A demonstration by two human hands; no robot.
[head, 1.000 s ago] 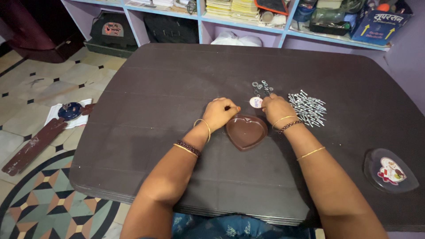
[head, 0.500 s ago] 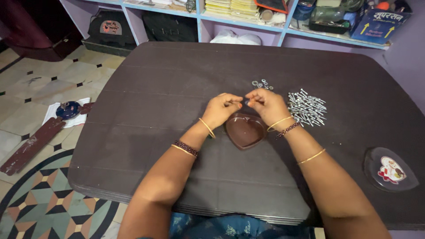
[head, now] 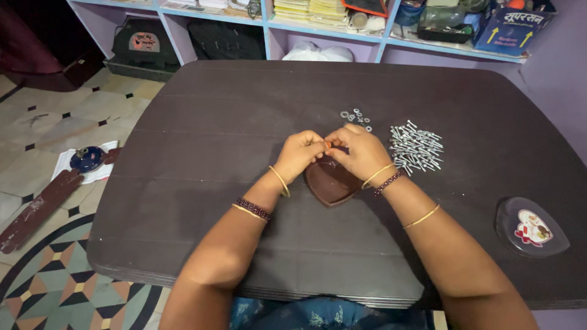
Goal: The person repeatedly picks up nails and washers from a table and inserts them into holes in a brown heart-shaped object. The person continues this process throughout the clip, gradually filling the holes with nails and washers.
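Pinching something tiny, both hands (head: 330, 150) above smooth brown heart-shaped dish (head: 330, 183).

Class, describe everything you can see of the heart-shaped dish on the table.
The heart-shaped dish is dark reddish brown, smooth and slightly glossy, perhaps plastic, with a raised rim and shallow hollow. It lies flat on the dark table, its point toward the person. Its top edge is hidden beneath the left hand and right hand, which meet above it; contact cannot be told.

A heart-shaped lid (head: 532, 227) rests aside; perhaps a fan blade (head: 38, 209) on the floor.
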